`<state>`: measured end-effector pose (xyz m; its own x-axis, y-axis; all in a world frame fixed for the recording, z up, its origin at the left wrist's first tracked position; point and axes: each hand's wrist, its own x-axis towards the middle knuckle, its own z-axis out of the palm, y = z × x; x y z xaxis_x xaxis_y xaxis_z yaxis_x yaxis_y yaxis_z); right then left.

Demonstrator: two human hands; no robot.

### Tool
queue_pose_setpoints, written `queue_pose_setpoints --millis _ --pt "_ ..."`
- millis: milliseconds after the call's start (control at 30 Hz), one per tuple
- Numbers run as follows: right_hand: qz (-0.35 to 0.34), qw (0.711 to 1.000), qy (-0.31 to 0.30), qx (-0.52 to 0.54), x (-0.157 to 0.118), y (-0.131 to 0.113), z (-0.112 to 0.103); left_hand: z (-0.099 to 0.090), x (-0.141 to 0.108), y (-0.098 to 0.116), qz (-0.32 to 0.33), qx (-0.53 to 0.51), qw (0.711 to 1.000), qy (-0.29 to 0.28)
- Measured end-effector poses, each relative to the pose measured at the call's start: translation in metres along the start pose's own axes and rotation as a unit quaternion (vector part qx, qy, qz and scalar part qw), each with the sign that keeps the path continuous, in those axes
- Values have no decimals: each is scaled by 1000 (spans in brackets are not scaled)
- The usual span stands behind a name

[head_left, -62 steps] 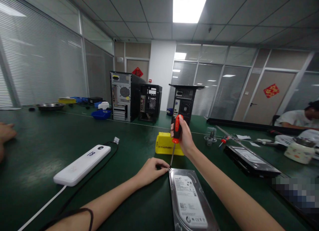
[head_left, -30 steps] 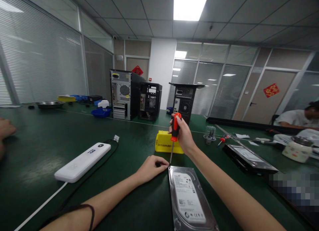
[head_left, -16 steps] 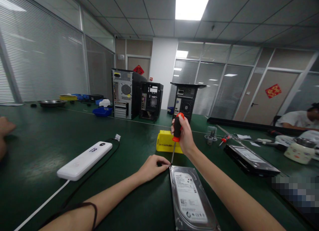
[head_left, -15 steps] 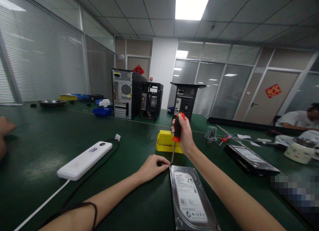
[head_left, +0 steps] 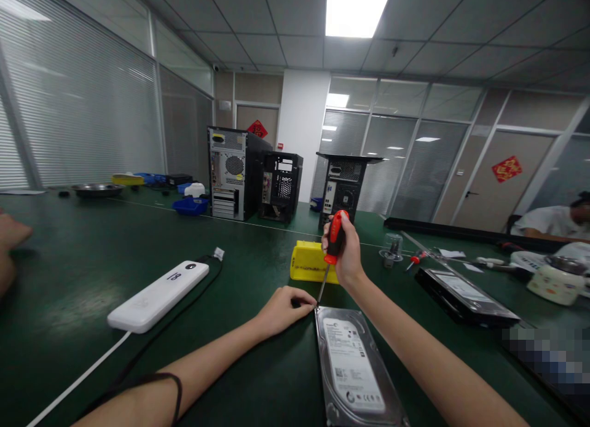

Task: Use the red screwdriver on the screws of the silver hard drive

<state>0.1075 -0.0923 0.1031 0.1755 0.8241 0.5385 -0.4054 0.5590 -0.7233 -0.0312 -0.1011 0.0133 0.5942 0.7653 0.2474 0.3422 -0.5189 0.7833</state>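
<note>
A silver hard drive (head_left: pixel 353 359) with a white label lies flat in front of me. My right hand (head_left: pixel 348 249) is wrapped round the handle of a red and black screwdriver (head_left: pixel 335 238). Its shaft slants down so the tip meets the drive's far left corner. At that same corner, the thumb and fingertips of my left hand (head_left: pixel 286 310) are pinched together; anything between them is too small to make out. Just behind the screwdriver stands a yellow container (head_left: pixel 304 261).
Left of my arm lie a white power bank (head_left: pixel 159 297) and its cables. On the right are another hard drive (head_left: pixel 463 289), a second screwdriver (head_left: pixel 416 258) and a cream pot (head_left: pixel 555 281). Computer cases (head_left: pixel 239 175) stand behind. Another person's hand (head_left: pixel 13 230) shows at far left.
The screwdriver's handle has turned in my right hand and leans slightly more to the right. My left hand keeps its pinch at the drive's corner.
</note>
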Motion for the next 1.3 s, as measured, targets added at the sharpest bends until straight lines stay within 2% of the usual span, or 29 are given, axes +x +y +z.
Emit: queue_pose_setpoints --millis 133,267,533,933,1167,1300 --pt "-9 1000 -9 -11 -1 -1 2 1 0 -1 -2 -3 1000 2" --pt "-37 997 7 -64 -3 1 2 1 1 -3 -1 -8 1000 3" --pt "-23 993 25 -111 -4 5 -1 2 1 -3 1 -2 1000 1" --pt "-44 995 -2 -91 -1 2 0 2 3 -5 -4 -5 1000 2" --pt "-17 998 -42 -36 0 2 0 1 3 -6 3 -4 1000 -1" --pt "-12 999 -40 -6 3 4 -4 1 3 -7 2 -8 1000 -5"
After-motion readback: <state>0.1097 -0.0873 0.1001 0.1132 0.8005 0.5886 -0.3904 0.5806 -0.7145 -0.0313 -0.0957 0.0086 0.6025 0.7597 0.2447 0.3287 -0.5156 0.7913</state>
